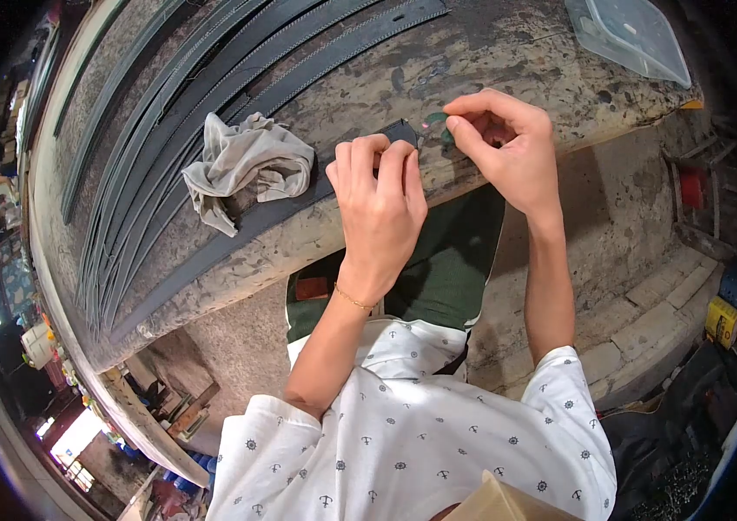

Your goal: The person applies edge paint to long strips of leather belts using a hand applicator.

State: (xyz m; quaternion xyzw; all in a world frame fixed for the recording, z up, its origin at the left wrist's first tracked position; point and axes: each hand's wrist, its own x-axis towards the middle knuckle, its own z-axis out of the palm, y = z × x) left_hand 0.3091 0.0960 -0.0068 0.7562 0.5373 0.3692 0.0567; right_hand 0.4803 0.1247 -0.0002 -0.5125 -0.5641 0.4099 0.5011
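Observation:
My left hand (379,195) presses down with bent fingers on a dark strap (277,211) near the table's front edge. The strap's end (401,132) sticks out past my fingertips. Just right of that end, my right hand (512,143) is raised with thumb and forefinger pinched together. A small green item (436,117) shows at those fingertips, partly hidden; what it is cannot be made out. A crumpled grey cloth (251,165) lies to the left of my left hand, against the strap.
Many long dark straps with stitched edges (299,65) curve over the left and back of the worn table (507,52). A clear plastic box (633,39) stands at the back right corner. Beyond the table, at right, are a metal frame (697,187) and a yellow box (722,321).

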